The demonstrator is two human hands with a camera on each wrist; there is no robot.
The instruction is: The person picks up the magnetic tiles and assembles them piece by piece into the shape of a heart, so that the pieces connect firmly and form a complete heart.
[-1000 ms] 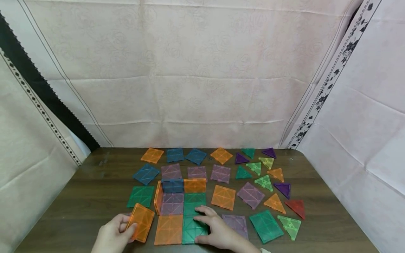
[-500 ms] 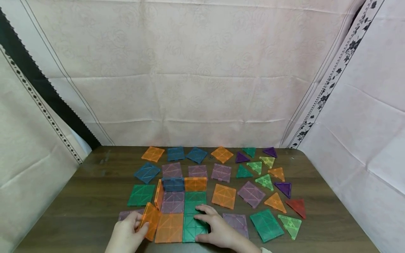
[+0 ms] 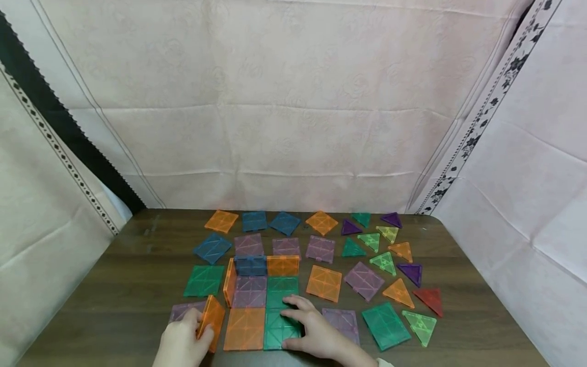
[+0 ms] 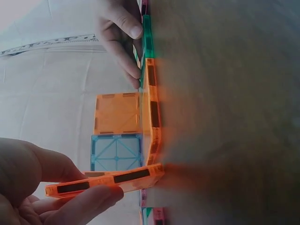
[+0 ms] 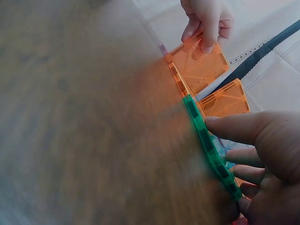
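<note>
1. The left hand (image 3: 183,339) grasps an orange tile (image 3: 213,321), pinched at its outer side between thumb and fingers
2. This held tile stands on edge at a tilt, just left of the orange floor tile (image 3: 244,329); whether their edges touch, I cannot tell
3. The right hand (image 3: 314,334) clasps nothing; its fingers are spread, with the fingertips resting on the near green tile (image 3: 281,329)
4. Behind these two floor tiles lie a purple floor tile (image 3: 249,292) on the left and a far green tile (image 3: 282,291) on the right, making a flat block of four
5. Along the block's far edge stand an upright blue tile (image 3: 250,265) and, beside it, an upright orange tile (image 3: 283,265); an orange side tile (image 3: 230,283) stands on the left, next to the purple one
6. A loose purple tile (image 3: 185,310) lies partly hidden behind the left hand, with a loose green tile (image 3: 204,280) farther back
7. Beyond the right hand, a large green square (image 3: 386,326) and a red triangle (image 3: 428,302) lie on the brown table (image 3: 114,316), which white cloth (image 3: 293,107) surrounds
</note>
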